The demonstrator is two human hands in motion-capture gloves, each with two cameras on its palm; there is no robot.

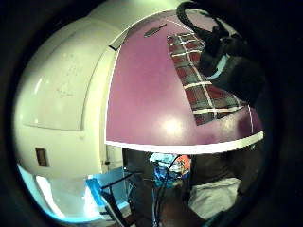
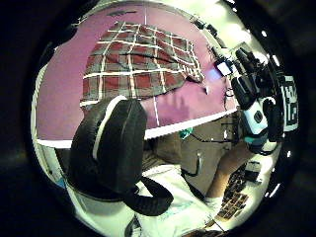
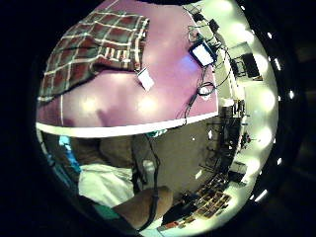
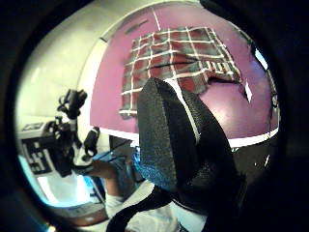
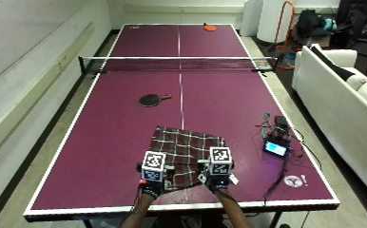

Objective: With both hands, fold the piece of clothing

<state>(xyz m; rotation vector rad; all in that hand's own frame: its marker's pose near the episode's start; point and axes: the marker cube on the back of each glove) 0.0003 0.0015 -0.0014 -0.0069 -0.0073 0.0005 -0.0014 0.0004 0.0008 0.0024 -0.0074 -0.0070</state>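
The plaid garment (image 5: 185,156) lies flat on the purple table (image 5: 114,142), near its front edge. My left hand (image 5: 150,183) and right hand (image 5: 217,179) hover at the cloth's near hem — whether my fingers pinch anything, I cannot tell — markers hide them.

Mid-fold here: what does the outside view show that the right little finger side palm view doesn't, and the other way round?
Only the outside view shows the net, the black paddle, the red paddle, the white sofa, and the left hand and right hand over the garment's near edge. Only the right little finger side palm view shows the floor under the table and the white tag clearly. Both share the plaid garment on the purple table and the lit device with cables.
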